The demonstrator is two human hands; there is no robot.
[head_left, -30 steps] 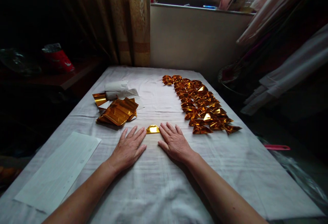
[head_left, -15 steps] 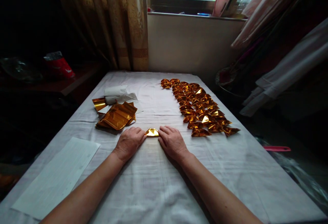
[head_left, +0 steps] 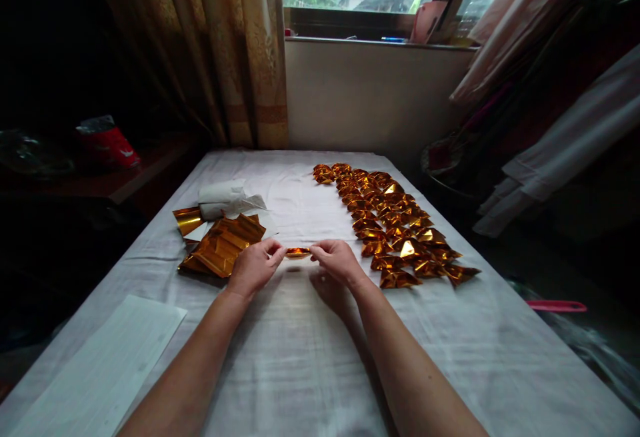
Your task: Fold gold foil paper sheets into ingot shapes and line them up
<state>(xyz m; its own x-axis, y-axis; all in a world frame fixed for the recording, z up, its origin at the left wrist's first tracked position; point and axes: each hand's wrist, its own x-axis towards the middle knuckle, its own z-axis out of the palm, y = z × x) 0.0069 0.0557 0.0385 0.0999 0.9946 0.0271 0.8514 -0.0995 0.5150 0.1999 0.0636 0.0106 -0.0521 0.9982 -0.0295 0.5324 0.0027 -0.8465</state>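
We are finding left hand (head_left: 254, 267) and right hand (head_left: 339, 262) tightly pinching one foil strip (head_left: 298, 252) mid-frame, folded pieces (head_left: 397, 214) at right, seemingly unworked sheets (head_left: 224, 245) left.

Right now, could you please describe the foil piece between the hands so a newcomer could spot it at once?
Start at the white-covered table and find the left hand and right hand over its middle. Pinched between them is a slim folded gold foil piece. Unlike the foil ingots at right and the piled foil sheets at left, it alone is held.
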